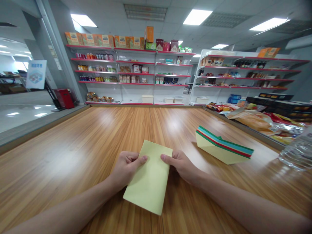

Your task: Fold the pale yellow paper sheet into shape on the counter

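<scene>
A pale yellow sheet of paper (148,178), longer than it is wide, is held up off the table between my two hands. My left hand (128,165) pinches its left edge, thumb on the front face and fingers behind. On the opposite edge my right hand (181,164) grips it the same way. Whether the paper is folded or single I cannot tell. To the right stands a folded paper boat (221,148), with a pale yellow outside and green, blue and red layers along its top.
The wooden table (109,130) has a raised rim. A clear plastic bottle (298,151) lies at the right edge. Beyond the right rim are packaged snacks (255,122) and dark boxes (280,105). Stocked shelves (136,73) stand behind the table.
</scene>
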A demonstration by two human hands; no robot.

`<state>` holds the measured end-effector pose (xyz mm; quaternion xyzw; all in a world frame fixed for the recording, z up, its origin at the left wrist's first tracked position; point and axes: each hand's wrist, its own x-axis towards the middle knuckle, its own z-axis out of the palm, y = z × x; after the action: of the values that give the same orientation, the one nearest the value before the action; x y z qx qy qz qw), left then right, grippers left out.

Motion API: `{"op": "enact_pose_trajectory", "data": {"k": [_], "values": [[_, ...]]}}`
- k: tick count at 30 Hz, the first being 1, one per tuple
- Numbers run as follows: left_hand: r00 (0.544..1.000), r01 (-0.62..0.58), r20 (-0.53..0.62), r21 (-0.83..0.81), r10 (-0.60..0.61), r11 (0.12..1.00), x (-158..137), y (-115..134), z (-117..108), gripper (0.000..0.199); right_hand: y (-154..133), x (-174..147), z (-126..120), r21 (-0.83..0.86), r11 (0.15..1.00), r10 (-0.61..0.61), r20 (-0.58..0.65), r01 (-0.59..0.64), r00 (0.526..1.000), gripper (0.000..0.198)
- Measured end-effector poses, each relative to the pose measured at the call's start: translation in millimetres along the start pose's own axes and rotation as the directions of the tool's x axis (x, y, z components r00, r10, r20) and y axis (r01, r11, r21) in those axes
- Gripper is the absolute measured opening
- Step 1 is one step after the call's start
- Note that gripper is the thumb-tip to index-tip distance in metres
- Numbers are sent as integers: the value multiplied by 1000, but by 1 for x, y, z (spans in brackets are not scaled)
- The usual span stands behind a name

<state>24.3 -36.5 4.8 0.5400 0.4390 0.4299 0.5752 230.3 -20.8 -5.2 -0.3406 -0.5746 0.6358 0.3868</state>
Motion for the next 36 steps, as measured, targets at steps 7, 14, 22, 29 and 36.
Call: {"op": "enact_pose_trajectory", "data": {"k": [7,14,22,29,36], "values": [[1000,2,31,-76,0,997,3,-5,0,32,1,-1,1,-10,1000,-24,8,24,1000,35],[1000,-7,-8,-133,6,991,0,-3,4,30,-3,-4,9,55,998,-36,135,29,990,34],[999,18,-30,-221,-25,975,0,0,8,27,-3,-5,7,20,1000,-5,165,1,986,39],[998,30,-50,-268,-45,963,-1,2,9,27,-6,-6,10,-47,999,-13,179,22,984,45],[997,49,-45,-305,-66,951,2,1,7,28,-6,-11,16,-74,995,-43,226,61,973,44]]}}
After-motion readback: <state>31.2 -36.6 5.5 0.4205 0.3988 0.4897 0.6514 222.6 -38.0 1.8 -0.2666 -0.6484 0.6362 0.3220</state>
